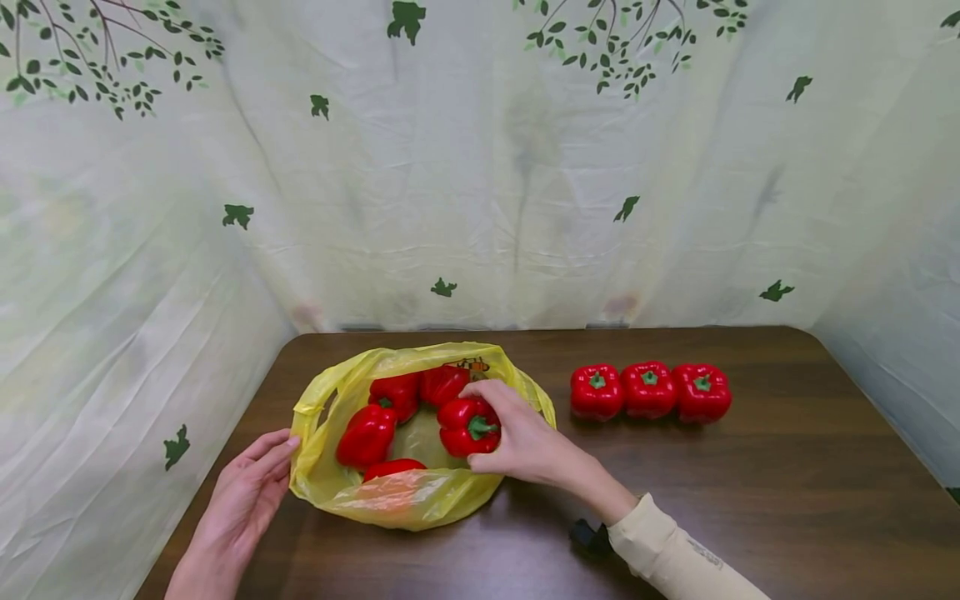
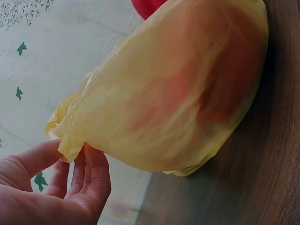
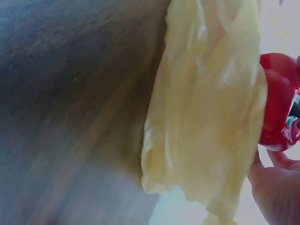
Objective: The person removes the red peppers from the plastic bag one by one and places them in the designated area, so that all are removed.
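A yellow plastic bag (image 1: 420,510) lies with its mouth spread wide on the table, several red bell peppers (image 1: 367,437) inside it. My left hand (image 1: 251,493) pinches the bag's left rim between thumb and fingers, as the left wrist view shows at the bag's gathered edge (image 2: 71,143). Over the right part of the opening, my right hand (image 1: 525,437) grips a glossy red bell pepper (image 1: 467,427) with a green stem facing right. In the right wrist view that pepper (image 3: 276,101) shows above the bag's rim, partly cut off by the frame.
Right of the bag, three red bell peppers (image 1: 649,389) stand in a row on the brown wooden table (image 1: 787,475). A small black object (image 1: 589,537) is by the right sleeve. A pale curtain (image 1: 480,183) with leaf prints hangs behind and at the sides.
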Tool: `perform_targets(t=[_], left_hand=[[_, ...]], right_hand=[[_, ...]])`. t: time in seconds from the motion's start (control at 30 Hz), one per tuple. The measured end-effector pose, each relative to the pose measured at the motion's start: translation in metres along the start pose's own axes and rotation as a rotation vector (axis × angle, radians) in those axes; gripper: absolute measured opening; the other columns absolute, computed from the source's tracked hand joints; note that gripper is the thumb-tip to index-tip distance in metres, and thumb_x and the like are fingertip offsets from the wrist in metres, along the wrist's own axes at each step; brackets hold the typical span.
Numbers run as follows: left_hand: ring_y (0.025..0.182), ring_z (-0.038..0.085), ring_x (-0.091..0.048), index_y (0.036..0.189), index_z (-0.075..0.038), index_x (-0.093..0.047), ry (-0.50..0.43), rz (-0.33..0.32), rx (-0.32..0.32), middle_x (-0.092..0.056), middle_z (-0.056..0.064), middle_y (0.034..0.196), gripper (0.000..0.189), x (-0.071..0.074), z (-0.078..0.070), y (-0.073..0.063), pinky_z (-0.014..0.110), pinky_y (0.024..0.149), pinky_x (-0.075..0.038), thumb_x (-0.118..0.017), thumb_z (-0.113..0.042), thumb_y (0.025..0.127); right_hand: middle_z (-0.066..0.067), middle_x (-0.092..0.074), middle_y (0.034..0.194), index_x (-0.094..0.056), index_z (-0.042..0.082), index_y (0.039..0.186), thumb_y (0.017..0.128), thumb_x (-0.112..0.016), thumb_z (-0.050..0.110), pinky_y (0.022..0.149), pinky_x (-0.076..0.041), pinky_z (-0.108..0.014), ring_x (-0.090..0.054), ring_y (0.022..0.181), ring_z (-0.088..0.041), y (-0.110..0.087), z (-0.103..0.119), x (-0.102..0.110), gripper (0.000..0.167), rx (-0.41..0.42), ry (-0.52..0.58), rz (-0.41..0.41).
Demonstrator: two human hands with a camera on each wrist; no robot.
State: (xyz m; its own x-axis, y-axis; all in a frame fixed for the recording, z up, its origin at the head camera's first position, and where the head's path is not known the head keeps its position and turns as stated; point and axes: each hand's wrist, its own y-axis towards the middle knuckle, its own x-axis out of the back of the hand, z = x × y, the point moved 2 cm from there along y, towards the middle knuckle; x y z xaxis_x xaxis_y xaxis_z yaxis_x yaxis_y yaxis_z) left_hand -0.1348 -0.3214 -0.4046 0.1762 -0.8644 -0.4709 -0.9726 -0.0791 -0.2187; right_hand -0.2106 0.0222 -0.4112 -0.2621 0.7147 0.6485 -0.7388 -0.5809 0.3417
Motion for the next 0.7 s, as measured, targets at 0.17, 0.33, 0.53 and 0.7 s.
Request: perform_targets(t=[0.17,0.33,0.53,0.7], left_hand=[[0.096,0.016,-0.066,0.100,-0.011,-0.070,0.019,-0.023,0.016,-0.066,0.002,0.104,0.013,-0.001,0.000,-0.001,0.029,0.086,-0.053,-0.060,-0.004,0.098],[0.095,0.016,-0.066,0.100,-0.009,-0.071,-0.008,0.004,-0.005,-0.067,0.003,0.103,0.015,0.000,0.000,0.000,0.028,0.086,-0.054,-0.058,-0.002,0.099],[0.095,0.016,-0.067,0.099,-0.007,-0.071,-0.036,0.029,-0.023,-0.067,0.004,0.102,0.018,0.000,0.001,0.001,0.028,0.085,-0.054,-0.055,0.000,0.099],[0.096,0.015,-0.066,0.100,-0.009,-0.071,-0.016,-0.006,0.004,-0.066,0.003,0.104,0.015,-0.001,0.000,0.001,0.028,0.086,-0.053,-0.058,-0.002,0.098]], right_hand=[[0.013,-0.049,0.126,-0.050,0.025,0.130,0.072,-0.077,0.026,0.097,-0.045,-0.034,-0.045,0.116,-0.006,-0.006,0.005,0.009,0.064,0.037,0.016,-0.008],[0.012,-0.051,0.122,-0.047,0.023,0.133,0.073,-0.077,0.027,0.090,-0.049,-0.033,-0.049,0.111,-0.008,-0.013,0.010,0.018,0.067,-0.026,0.046,-0.006],[0.009,-0.051,0.119,-0.044,0.021,0.132,0.072,-0.078,0.025,0.086,-0.051,-0.031,-0.049,0.109,-0.010,-0.021,0.016,0.029,0.069,-0.051,0.054,-0.050],[0.011,-0.051,0.116,-0.046,0.025,0.131,0.071,-0.080,0.025,0.081,-0.052,-0.030,-0.048,0.105,-0.008,-0.028,0.019,0.036,0.070,-0.055,0.027,-0.086]])
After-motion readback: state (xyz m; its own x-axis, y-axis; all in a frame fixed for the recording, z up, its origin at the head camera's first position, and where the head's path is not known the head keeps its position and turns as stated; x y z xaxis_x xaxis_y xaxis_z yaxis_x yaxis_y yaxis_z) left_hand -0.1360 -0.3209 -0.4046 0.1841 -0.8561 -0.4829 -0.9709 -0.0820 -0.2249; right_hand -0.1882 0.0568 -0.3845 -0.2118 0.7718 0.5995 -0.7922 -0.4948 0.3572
